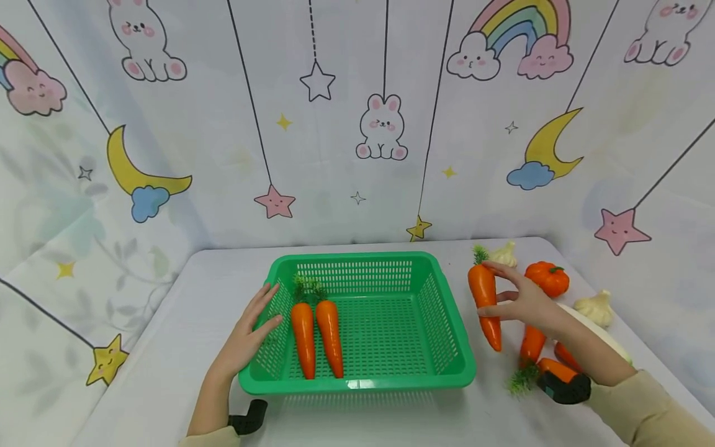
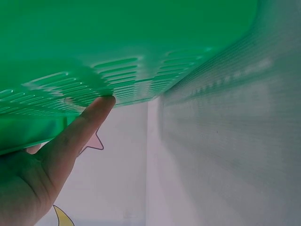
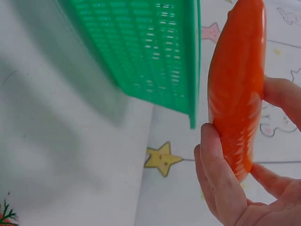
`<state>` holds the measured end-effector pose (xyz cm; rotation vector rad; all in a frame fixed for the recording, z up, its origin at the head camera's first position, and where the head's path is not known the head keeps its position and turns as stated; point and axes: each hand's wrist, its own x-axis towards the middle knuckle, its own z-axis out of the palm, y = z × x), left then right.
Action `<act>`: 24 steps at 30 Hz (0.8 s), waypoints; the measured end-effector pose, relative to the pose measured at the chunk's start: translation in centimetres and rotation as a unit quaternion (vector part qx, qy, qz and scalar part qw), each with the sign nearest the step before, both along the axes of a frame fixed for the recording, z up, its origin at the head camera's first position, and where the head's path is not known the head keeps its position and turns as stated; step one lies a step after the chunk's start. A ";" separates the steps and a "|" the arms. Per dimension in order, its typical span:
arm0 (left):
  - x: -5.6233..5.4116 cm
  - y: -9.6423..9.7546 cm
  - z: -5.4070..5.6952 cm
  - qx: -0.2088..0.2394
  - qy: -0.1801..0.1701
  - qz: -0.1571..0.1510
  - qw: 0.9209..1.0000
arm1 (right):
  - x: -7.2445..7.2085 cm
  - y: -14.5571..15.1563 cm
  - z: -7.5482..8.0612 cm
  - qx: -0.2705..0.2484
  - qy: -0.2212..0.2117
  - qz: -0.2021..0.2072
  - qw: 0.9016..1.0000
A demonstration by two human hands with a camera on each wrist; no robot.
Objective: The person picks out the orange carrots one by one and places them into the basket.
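In the head view my right hand (image 1: pixel 522 298) holds a carrot (image 1: pixel 483 292) in the air, just past the right side of a green basket (image 1: pixel 357 386). The right wrist view shows thumb and fingers pinching this orange carrot (image 3: pixel 237 89) on both sides. Its leafy green top points away from me. Against the basket's left side rests my left hand (image 1: pixel 246 338), its fingers fairly straight. One digit touches the slotted outer wall in the left wrist view. Inside the basket, towards the left, two carrots (image 1: pixel 303 338) lie side by side, tops at the back.
Right of the basket lie an orange pumpkin (image 1: pixel 547 279), garlic bulbs (image 1: pixel 594 308), another carrot (image 1: pixel 532 344) and a long white vegetable (image 1: pixel 600 335), partly behind my right forearm. A patterned cloth (image 1: pixel 335 155) hangs behind the white table (image 1: pixel 223 273).
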<state>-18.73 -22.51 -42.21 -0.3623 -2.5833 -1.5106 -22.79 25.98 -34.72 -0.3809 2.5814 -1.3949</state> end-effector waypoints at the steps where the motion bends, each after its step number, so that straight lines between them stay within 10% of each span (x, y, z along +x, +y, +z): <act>1: 0.0 0.0 0.0 0.000 0.000 0.000 1.000 | 0.0 -0.3 0.3 -0.006 -0.001 0.003 1.000; 24: 0.0 -0.1 0.0 -0.003 0.001 0.000 1.000 | -1.0 -9.6 2.5 -0.067 -0.012 0.113 0.991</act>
